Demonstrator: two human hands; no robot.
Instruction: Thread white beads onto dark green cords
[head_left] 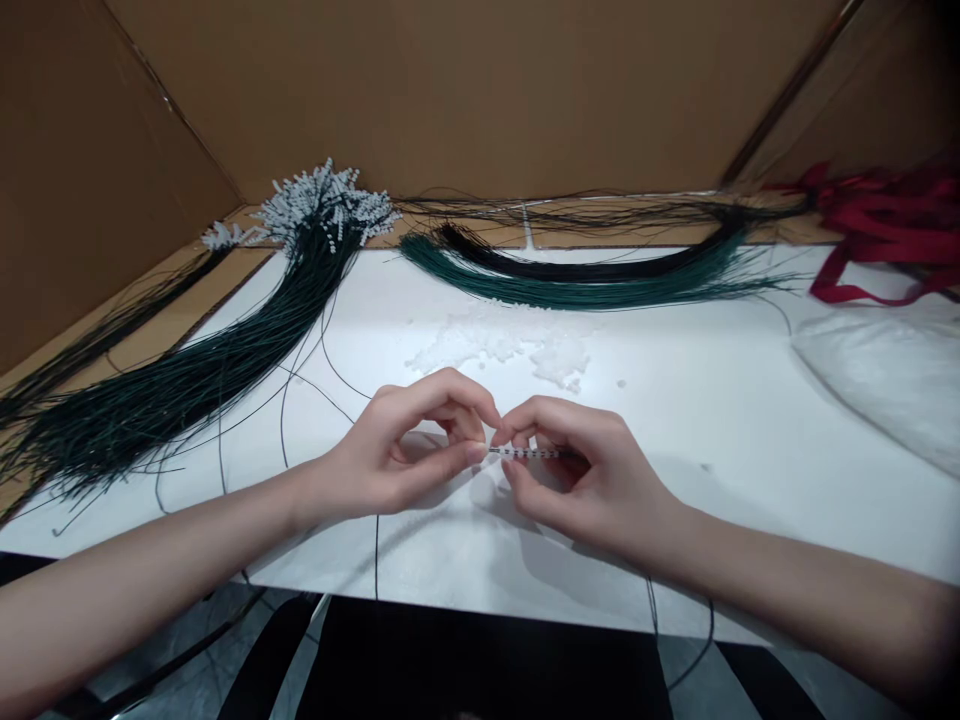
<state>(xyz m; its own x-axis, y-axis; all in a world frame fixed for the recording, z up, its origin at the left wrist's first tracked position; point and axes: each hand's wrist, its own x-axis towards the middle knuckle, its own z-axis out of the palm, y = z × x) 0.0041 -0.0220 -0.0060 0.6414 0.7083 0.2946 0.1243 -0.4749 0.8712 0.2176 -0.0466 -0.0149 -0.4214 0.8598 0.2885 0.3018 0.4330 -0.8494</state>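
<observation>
Between my fingertips lies a short wire strung with small white beads (531,454), dark gaps showing between them. My left hand (420,440) pinches its left end with thumb and finger closed. Curled around the beaded length from the right, my right hand (577,460) holds it with thumb and fingers; its far end is hidden in the palm. Just beyond my hands, many loose white beads (510,340) are scattered over the white sheet (675,380). Thin dark wires trail from under both forearms past the near edge.
At left lies a big bundle of dark green wires (225,370) with white-beaded tips (322,205). Behind the beads, plain green wires (555,290) and black wires (570,268) curve across. Red ribbon (885,230) and a clear plastic bag (885,370) are right. Cardboard walls (465,100) stand around.
</observation>
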